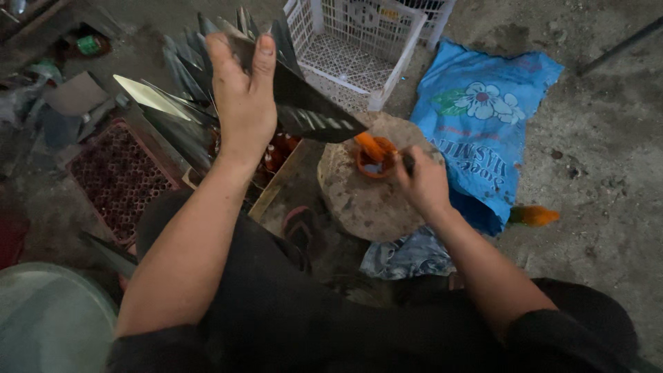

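Both hands are busy: your left hand grips a raised dark blade, and your right hand closes on a small orange piece at the round block's far edge. No cut shows yet; the chopping looks still ahead.

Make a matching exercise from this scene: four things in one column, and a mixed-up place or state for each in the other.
Things:
1. cleaver blade
2. orange piece
3. white plastic crate
4. blue sack

Places or states:
A. spread flat on the concrete floor
B. raised in the left hand
C. standing beyond the round block
D. held on the block by the right hand

Pairs: 1-B, 2-D, 3-C, 4-A
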